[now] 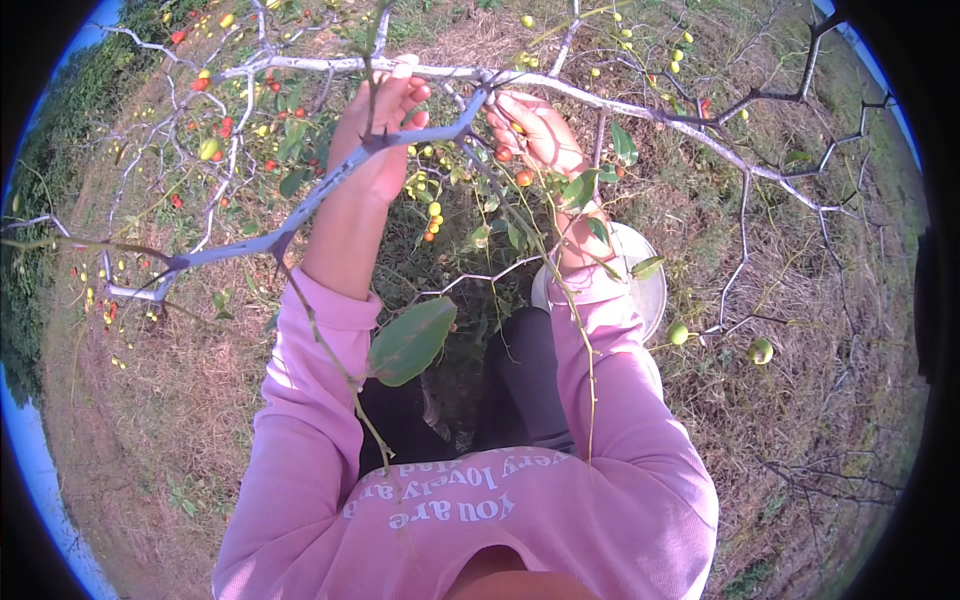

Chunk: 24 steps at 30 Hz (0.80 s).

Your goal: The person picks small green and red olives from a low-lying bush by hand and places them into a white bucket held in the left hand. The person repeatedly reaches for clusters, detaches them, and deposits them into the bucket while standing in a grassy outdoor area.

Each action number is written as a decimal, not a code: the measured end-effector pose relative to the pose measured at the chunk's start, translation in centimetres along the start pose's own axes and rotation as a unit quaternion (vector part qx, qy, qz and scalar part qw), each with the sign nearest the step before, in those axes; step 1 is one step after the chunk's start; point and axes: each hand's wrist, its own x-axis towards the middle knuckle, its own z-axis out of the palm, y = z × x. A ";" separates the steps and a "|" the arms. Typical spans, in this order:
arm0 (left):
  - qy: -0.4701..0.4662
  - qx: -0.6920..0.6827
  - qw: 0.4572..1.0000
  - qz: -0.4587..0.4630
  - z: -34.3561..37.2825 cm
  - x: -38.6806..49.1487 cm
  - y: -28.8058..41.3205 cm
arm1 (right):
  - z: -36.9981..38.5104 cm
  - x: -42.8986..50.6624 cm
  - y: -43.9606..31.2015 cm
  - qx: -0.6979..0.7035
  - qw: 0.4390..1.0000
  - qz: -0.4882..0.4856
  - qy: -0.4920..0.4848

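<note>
A thorny grey branch [570, 91] crosses the upper part of the head view, with small jujube-like fruits hanging about it. My left hand [386, 112] is raised at the branch, fingertips at the bark and the other fingers curled; a lower branch partly covers it. My right hand [534, 131] is just beneath the branch, its fingers bent around a small yellowish fruit [517, 127]; how firmly they close on it cannot be told. An orange-red fruit [523, 178] hangs below that hand. Yellow fruits [435, 210] hang between my forearms.
A pale round bucket [654, 300] stands on the ground beside my knee, partly behind my right sleeve. A lower thorny branch [322, 191] passes in front of my left wrist. Green fruits [678, 334] hang at the right. Dry grass [180, 420] covers the ground.
</note>
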 end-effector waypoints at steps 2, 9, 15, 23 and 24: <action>-0.007 0.001 1.000 -0.002 -0.1 0.1 0.0 | -0.3 0.0 0.6 0.026 1.000 -0.004 0.001; 0.010 0.016 1.000 0.017 0.1 0.0 0.1 | -5.1 -2.2 2.9 0.371 0.907 -0.151 -0.128; -0.007 0.029 0.999 0.019 0.4 0.4 0.4 | -8.7 -12.6 5.8 0.301 0.935 -0.085 0.168; -0.016 0.017 1.000 0.013 0.5 0.8 0.7 | -7.8 -23.4 5.1 -0.367 0.881 0.113 0.277; -0.001 0.032 0.999 0.023 0.5 0.7 0.7 | -7.6 -22.4 4.7 -0.370 0.874 0.094 0.299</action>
